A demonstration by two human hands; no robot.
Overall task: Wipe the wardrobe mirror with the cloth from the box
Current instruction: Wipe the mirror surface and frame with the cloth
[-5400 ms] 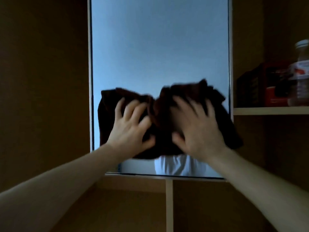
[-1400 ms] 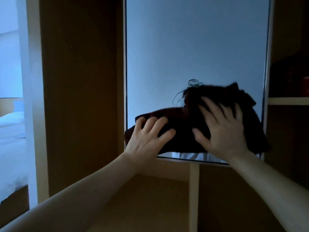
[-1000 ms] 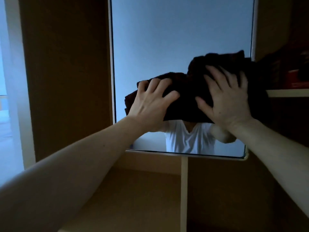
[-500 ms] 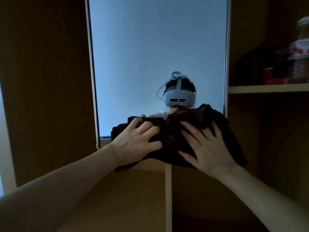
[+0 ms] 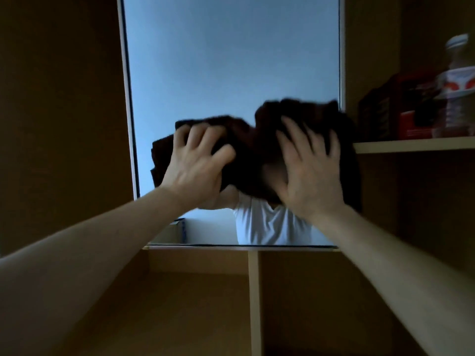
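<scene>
**Wardrobe mirror [image 5: 231, 60] mid-wipe, both hands on the cloth [image 5: 249, 150]**

Dim wardrobe nook, brown panels on either side, with the mirror set in the middle. The dark cloth is bunched up against the lower half of the glass, toward the right edge of the frame. The left hand [image 5: 195, 163] has its fingers curled into the left end of the cloth, sort of clawing a grip on it. The right hand [image 5: 308, 176] lies flatter, fingers spread, pressing the right end onto the glass. It's blurry, so my guess is a stroke is underway. I'd call this the wiping step proper. I can't make out the box anywhere.

Next move, I reckon: take the cloth across the big bare upper stretch of glass and the strip under the hands. Even pressure would stop the wad rolling up.

Stuff around: the shelf [image 5: 411, 145] just right of the mirror carries a clear bottle [image 5: 460, 86] with a red-and-white label. Some dark and red packs [image 5: 411, 124] sit beside it. The cloth's right corner overlaps the frame near that shelf, so a wide swing could knock into them. Below the mirror, an upright divider [image 5: 254, 291] splits the open compartment. The reflection shows a white shirt [image 5: 267, 224] under the cloth.
</scene>
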